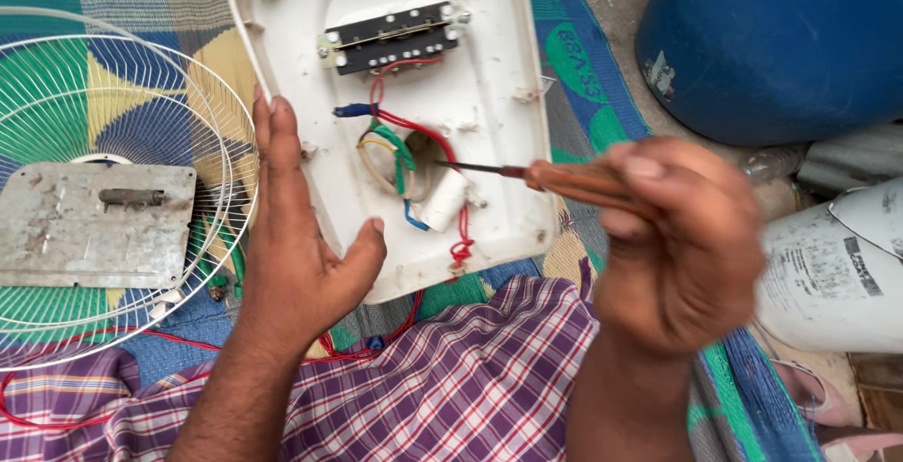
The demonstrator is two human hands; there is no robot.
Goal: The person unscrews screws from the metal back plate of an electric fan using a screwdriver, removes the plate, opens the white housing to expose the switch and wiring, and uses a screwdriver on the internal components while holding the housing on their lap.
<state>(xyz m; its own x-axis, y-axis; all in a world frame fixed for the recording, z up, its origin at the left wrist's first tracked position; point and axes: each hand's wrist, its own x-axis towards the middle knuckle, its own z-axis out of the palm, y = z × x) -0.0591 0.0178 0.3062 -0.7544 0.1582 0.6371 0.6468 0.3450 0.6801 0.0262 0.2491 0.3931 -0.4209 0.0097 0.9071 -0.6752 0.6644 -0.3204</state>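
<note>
A white plastic fan base (489,123) lies open side up on a patterned mat. Inside it are a black switch block (393,37), red, green, yellow and blue wires (400,147) and a small white capacitor (442,200). My left hand (293,236) holds the base by its left edge, thumb hooked over the lower rim. My right hand (682,241) grips a screwdriver with an orange-brown handle (574,180). Its thin shaft points left, and the tip sits just above the capacitor among the wires.
A white wire fan guard (56,123) lies at the left with a grey metal plate (89,227) on it. A blue drum (781,39) stands at the upper right, a white container (832,274) at the right. Red wire (179,340) trails over the checked cloth on my lap.
</note>
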